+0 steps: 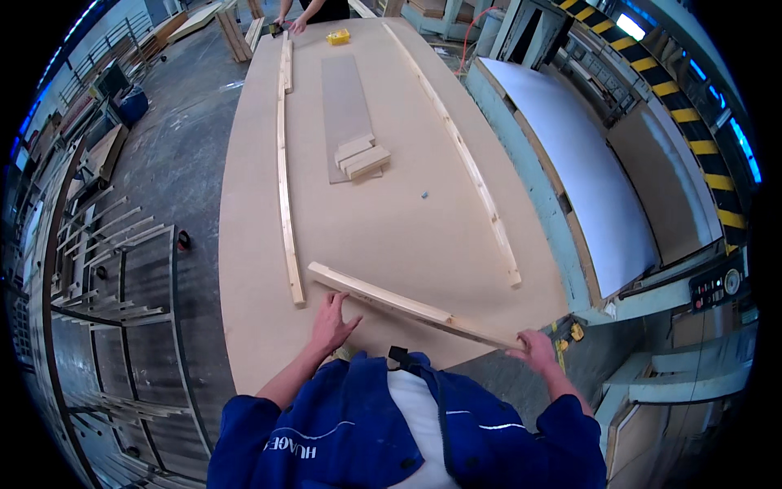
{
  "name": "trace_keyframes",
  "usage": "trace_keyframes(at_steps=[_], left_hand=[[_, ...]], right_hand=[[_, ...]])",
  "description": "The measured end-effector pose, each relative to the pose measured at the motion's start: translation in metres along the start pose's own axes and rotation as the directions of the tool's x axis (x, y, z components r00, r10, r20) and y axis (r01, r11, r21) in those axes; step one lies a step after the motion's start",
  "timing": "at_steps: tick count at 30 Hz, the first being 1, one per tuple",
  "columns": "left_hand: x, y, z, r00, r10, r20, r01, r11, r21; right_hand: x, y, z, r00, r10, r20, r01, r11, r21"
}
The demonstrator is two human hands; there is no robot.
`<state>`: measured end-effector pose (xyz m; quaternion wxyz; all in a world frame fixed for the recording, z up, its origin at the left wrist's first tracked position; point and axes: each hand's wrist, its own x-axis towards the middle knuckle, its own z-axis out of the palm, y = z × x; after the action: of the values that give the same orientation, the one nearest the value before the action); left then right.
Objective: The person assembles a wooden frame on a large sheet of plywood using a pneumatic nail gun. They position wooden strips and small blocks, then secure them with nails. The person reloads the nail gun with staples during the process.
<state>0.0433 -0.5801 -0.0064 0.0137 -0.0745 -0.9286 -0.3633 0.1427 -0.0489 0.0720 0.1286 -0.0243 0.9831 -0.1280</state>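
A short wooden batten (pixel 407 308) lies across the near edge of the counter (pixel 383 228). The left hand (pixel 332 323) presses flat, fingers spread, just below its left end; the right hand (pixel 534 345) curls over its right end. It looks like positioning. Beyond the hands lie two long battens, left (pixel 285 187) and right (pixel 468 159), and three stacked blocks (pixel 362 157).

We see a workshop hall with a grey concrete floor (pixel 183 163) down the left of the frame. At lower left stands a metal rack (pixel 122 269) of wooden strips. At right, a pale green machine frame (pixel 529 163) carries a white panel (pixel 586 171), with yellow-and-black hazard striping (pixel 692 122) at upper right.
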Motion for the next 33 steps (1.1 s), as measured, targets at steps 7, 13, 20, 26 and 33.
trace_keyframes(at_steps=[7, 13, 20, 26, 33], left_hand=[[0.067, 0.002, 0.073, 0.958, -0.206, 0.199, 0.271, 0.877, -0.398], [0.166, -0.043, 0.046, 0.966, -0.248, 0.077, 0.259, 0.920, -0.293], [0.242, -0.065, 0.024, 0.946, -0.322, 0.029, 0.322, 0.929, -0.180], [0.275, -0.093, 0.041, 0.942, -0.322, 0.098, 0.334, 0.930, -0.153], [0.370, -0.130, 0.031, 0.969, -0.247, 0.003, 0.246, 0.963, -0.114]], right_hand=[[-0.035, -0.025, 0.059, 0.960, 0.272, -0.066, -0.212, 0.860, 0.463], [-0.019, -0.012, 0.094, 0.962, 0.257, -0.092, -0.230, 0.946, 0.229], [0.096, -0.009, 0.101, 0.993, 0.044, -0.108, -0.025, 0.986, 0.164], [0.350, -0.050, 0.183, 0.557, 0.811, -0.177, -0.723, 0.579, 0.377], [0.445, -0.133, 0.179, -0.002, 0.874, -0.485, -0.953, 0.145, 0.265]])
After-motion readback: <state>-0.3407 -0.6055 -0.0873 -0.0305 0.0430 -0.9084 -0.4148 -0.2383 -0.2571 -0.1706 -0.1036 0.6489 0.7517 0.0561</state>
